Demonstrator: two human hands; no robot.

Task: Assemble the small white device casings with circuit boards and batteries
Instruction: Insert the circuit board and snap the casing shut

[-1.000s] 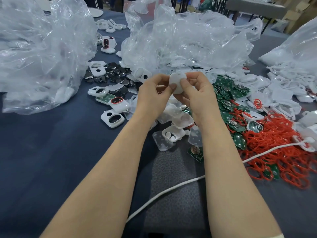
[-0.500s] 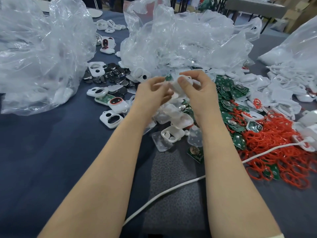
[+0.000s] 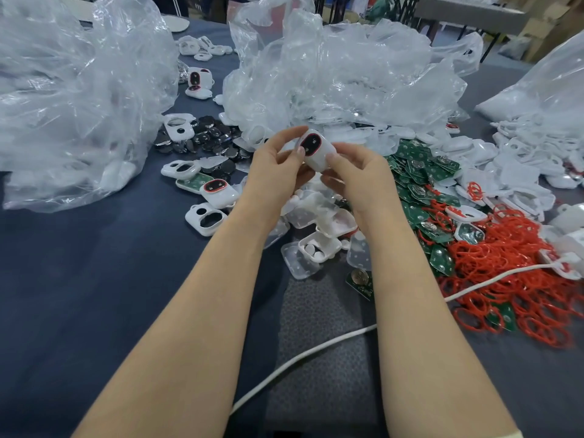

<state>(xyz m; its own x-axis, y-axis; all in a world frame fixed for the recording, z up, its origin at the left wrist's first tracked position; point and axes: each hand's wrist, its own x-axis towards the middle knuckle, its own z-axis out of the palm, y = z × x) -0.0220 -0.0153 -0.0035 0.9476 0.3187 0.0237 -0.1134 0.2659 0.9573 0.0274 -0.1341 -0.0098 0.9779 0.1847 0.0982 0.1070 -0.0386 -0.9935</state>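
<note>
**Inspector:** Location of the work item?

**Assistant:** One white casing point(image 3: 316, 153), raised above the counter point(image 3: 79, 279) at centre. Its black, red-rimmed window faces the camera, and it touches nothing on the surface.

**Inspector:** State of the hands?

**Assistant:** The left hand point(image 3: 275, 165) grasps the casing's upper left end, fingers point(image 3: 289, 131) curled over the top and thumb on the face. The right hand point(image 3: 357, 178) grasps the lower right end, thumb pressed on the front.

**Inspector:** Stock on the counter?

**Assistant:** Green circuit boards point(image 3: 417, 172) are heaped just right of the hands, with red rings point(image 3: 505, 263) piled further right. Black pads point(image 3: 208, 137) are heaped behind, left of centre. A closed unit point(image 3: 218, 192) and an empty front shell point(image 3: 205, 218) lie side by side, left of the left wrist. Small clear boxes point(image 3: 319, 248) sit below the hands. A white cable point(image 3: 316, 352) passes under the right forearm. Crumpled plastic bags point(image 3: 79, 90) are at the rear.
</note>
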